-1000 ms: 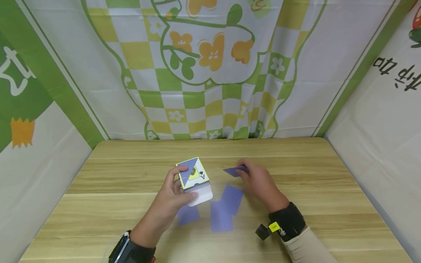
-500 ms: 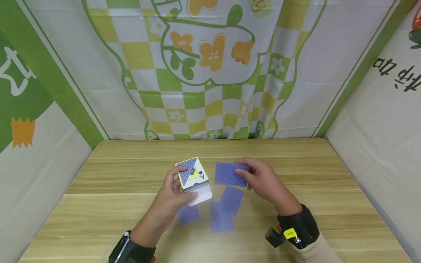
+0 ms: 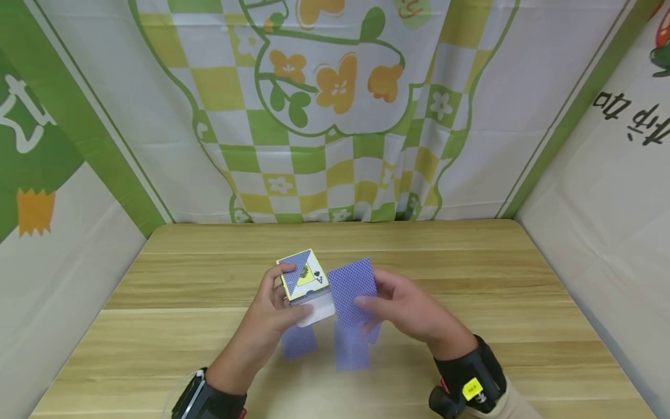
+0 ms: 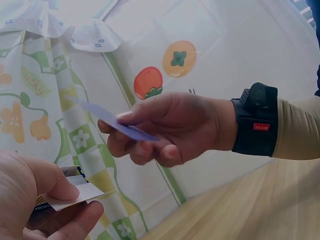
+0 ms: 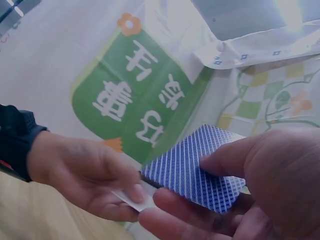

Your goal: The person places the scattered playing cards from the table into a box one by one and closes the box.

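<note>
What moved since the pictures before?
The right hand moved left, bringing its blue-backed card closer to the card box and turning it from sideways to longways. Nothing was let go. The left hand still grips the card box, and the three cards on the table stayed put.

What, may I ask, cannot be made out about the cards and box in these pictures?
Held card: its face, turned away in the head view.
Rightmost table card: upper part, behind held card and right hand, head view.
Box: mostly behind left hand, left wrist view.
</note>
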A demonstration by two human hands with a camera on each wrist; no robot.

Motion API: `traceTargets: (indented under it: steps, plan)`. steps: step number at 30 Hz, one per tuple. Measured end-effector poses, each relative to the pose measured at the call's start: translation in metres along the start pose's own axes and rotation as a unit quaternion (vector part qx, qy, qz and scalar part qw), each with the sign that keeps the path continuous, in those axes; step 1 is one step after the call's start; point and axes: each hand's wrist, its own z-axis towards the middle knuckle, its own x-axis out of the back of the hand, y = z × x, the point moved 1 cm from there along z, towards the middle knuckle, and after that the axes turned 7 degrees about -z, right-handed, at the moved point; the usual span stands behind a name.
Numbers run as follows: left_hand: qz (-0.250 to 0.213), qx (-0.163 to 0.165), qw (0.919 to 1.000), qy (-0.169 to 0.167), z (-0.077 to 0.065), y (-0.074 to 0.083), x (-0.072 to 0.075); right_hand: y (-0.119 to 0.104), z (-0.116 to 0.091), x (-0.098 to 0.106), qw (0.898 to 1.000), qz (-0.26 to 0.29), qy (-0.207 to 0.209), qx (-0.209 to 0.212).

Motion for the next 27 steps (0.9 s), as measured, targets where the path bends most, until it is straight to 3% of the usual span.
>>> traceTargets:
  steps: [10, 20, 27]
  plan:
    - [0.010, -0.003, 0.9999, -0.002, 0.000, 0.001, 0.000, 0.013, 0.010, -0.024, 0.995, -0.046, -0.063, -0.062]
    - [0.003, -0.010, 0.9999, 0.012, 0.000, 0.000, -0.001, 0.024, 0.015, -0.031, 0.991, -0.025, -0.080, -0.103]
    - [0.014, -0.009, 0.9999, 0.002, 0.000, -0.001, -0.001, 0.024, 0.016, -0.031, 0.992, -0.004, -0.057, -0.116]
